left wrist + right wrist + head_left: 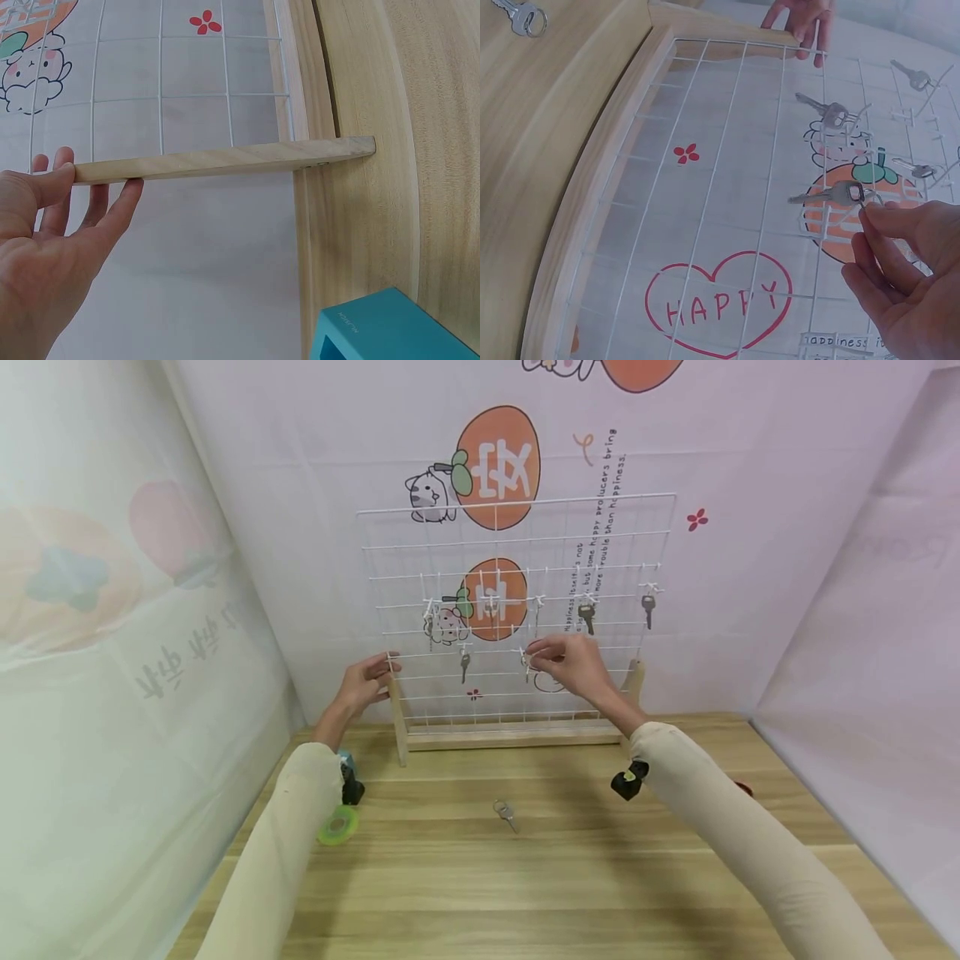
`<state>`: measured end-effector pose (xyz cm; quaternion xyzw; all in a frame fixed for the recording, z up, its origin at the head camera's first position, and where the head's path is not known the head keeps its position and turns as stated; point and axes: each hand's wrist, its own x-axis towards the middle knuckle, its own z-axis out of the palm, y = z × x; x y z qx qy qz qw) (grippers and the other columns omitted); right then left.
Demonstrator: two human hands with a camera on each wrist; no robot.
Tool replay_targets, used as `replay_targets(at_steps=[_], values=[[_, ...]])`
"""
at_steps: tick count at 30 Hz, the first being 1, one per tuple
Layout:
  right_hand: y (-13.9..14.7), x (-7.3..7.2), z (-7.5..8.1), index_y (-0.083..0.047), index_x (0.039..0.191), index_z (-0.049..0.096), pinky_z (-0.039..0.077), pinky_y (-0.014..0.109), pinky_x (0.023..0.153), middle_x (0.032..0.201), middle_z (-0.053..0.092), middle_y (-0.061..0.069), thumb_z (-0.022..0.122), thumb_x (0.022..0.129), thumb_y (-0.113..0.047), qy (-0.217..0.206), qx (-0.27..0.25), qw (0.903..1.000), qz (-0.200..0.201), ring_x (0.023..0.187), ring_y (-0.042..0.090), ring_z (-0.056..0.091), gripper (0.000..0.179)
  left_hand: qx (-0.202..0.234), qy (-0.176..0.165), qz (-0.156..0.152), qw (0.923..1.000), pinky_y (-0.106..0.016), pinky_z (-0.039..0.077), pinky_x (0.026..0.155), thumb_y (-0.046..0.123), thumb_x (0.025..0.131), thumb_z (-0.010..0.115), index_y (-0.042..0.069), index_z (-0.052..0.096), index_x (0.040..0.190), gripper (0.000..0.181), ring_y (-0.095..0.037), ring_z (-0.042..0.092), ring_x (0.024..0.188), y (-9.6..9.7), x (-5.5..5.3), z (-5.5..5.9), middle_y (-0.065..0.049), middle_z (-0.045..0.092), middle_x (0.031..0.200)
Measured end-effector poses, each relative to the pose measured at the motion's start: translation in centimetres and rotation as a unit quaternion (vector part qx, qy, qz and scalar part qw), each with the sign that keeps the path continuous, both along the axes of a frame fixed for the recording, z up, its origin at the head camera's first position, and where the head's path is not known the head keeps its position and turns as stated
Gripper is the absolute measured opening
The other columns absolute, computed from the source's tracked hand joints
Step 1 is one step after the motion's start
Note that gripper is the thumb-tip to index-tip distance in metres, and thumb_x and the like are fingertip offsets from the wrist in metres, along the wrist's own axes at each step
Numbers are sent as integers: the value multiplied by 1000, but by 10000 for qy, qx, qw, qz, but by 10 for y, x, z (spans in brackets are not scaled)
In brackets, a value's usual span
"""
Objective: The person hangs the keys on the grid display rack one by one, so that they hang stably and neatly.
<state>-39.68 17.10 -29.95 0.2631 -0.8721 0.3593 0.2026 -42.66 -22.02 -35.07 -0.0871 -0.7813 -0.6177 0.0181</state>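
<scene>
A white wire grid rack (517,503) stands upright in a wooden frame at the back of the table. At its left side my left hand (362,687) grips the wooden side post (225,160), thumb on one face and fingers on the other. Over the lower middle of the grid, my right hand (576,667) pinches the ring of a key (840,193) at a white hook. Several other keys hang from hooks, among them one key (465,667) to the left and one key (648,608) at the far right. A loose key (507,813) with a ring lies on the table.
On the left of the wooden table (465,893) are a teal box (390,326) and a green tape roll (339,826). A small red item (744,788) shows partly behind my right sleeve. Printed white cloth (300,502) encloses the back and sides.
</scene>
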Motion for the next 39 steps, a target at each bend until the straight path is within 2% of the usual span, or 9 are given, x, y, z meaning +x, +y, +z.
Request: replay_targets(at_steps=[5,11,16,21,27,35,39], values=[[1,-2,-3,-3,113,79,63,46,81,101,79,15,77,95,-7,-132,-66,9999,52,92,29,77,19,-19,29,7,10000,-61,46,108,-8,106,46,3,47,155,50,-43,46,142,-1,0,-1,-31,50,148],[5,4,-5,0,118,76,62,47,84,107,78,16,78,94,-7,-321,-208,9993,48,97,30,76,26,-36,26,5,10000,-60,45,110,-8,106,46,4,46,155,51,-42,46,142,-1,-1,0,-31,50,149],[9,8,-10,1,117,77,62,45,84,105,78,17,80,92,-9,-393,-101,9992,-7,95,30,76,26,-208,152,19,9997,-58,50,106,-7,105,47,3,48,154,49,-42,49,139,0,-1,-1,-30,52,147],[10,16,-14,-2,117,77,62,43,85,104,79,13,80,92,-9,-575,-178,9982,45,94,27,76,26,-173,190,-7,9997,-59,49,106,-7,105,47,3,48,154,50,-43,48,140,0,0,-1,-30,53,146],[8,27,-18,-3,115,78,62,44,86,105,79,14,81,91,-9,-439,-72,9989,163,94,27,76,24,20,26,-1,10000,-61,44,110,-7,107,46,5,45,156,51,-43,45,142,0,0,-2,-32,49,148],[6,35,-35,-3,115,78,60,45,92,109,78,14,82,90,-9,-627,-27,9973,375,99,27,75,26,87,-5,-15,10000,-62,42,111,-6,107,46,5,45,157,51,-43,44,143,1,1,-1,-32,48,150],[4,37,-52,-1,110,78,61,46,91,105,78,13,83,89,-7,-441,164,9972,590,96,27,76,23,45,20,13,10000,-60,44,111,-6,107,46,5,46,156,51,-43,45,142,0,1,-2,-33,49,148]])
